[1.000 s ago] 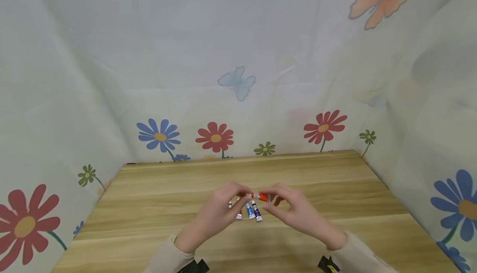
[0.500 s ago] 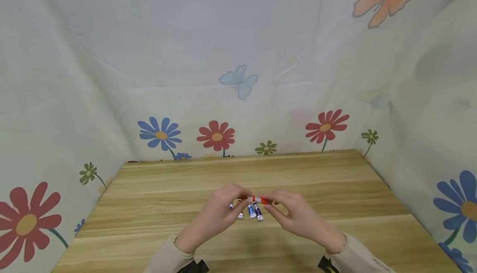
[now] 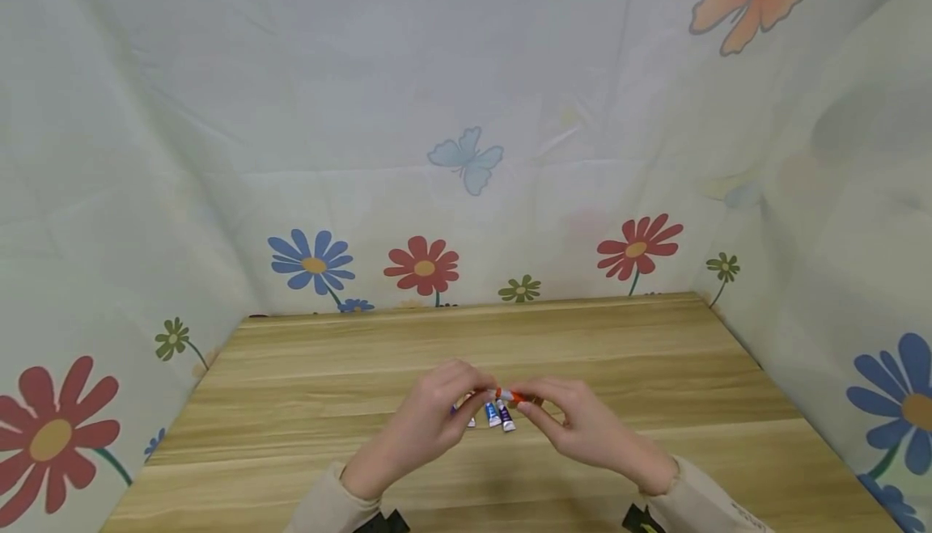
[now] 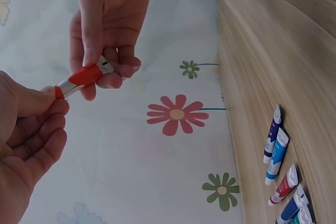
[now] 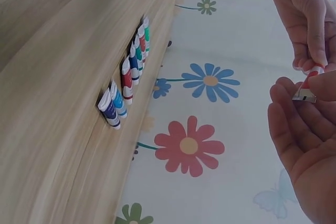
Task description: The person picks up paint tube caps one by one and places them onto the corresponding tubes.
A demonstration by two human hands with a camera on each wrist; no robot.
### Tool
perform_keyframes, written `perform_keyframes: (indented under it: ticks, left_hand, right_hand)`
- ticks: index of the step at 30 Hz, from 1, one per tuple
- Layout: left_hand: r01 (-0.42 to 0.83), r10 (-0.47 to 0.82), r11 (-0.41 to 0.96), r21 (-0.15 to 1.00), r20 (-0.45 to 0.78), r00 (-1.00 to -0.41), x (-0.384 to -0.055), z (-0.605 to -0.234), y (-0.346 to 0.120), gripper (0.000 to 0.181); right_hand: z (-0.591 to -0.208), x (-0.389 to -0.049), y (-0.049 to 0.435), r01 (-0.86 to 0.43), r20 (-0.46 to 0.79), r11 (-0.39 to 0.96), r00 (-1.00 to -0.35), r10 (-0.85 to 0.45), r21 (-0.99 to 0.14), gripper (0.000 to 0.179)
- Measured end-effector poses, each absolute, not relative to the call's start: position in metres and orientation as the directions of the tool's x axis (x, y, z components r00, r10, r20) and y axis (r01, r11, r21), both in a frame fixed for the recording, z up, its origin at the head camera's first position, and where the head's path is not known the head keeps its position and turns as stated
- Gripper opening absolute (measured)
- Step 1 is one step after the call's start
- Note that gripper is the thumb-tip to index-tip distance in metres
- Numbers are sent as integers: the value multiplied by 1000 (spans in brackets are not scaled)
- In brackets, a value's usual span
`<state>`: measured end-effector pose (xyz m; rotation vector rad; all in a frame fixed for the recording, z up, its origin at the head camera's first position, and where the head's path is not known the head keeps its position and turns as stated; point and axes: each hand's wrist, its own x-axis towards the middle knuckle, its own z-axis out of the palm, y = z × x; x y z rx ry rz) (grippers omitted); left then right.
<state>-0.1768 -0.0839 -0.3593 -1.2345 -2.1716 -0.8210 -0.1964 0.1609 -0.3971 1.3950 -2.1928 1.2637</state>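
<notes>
A small orange-red and white paint tube [image 4: 81,78] is held up in front of me, above the table. My left hand [image 3: 440,405] pinches its red cap end between thumb and fingers. At the other end, the thumb and fingers of my right hand [image 3: 582,418] grip the tube near its flat silver crimp [image 5: 304,97]. Below the hands lie a purple paint tube [image 3: 506,416] and a light blue one [image 3: 492,413], side by side. A red tube [image 4: 284,184] and a dark blue tube [image 4: 292,205] lie close by them, partly hidden by my left hand in the head view.
Several tubes form a row on the wood-grain table [image 3: 328,403], with a green one [image 5: 147,35] at the row's far end in the right wrist view. A pale curtain [image 3: 349,112] printed with flowers and butterflies surrounds the table's back and sides.
The held tube has come down slightly and tilted, its right end lower. My right fingers have shifted on it, covering more of its crimped end. The tubes on the table stay put.
</notes>
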Motion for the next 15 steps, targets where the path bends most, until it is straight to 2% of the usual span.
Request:
perform_keyframes:
  ticks: [6, 15]
  left_hand:
    - [898, 590, 374, 233, 687, -424, -174, -357, -86, 6]
    - [891, 582, 370, 264, 682, -443, -175, -359, -89, 6]
  right_hand:
    - [-395, -194, 160, -801, 561, 151, -526, -639, -580, 25]
    - [-391, -194, 159, -768, 512, 183, -564, -648, -614, 23]
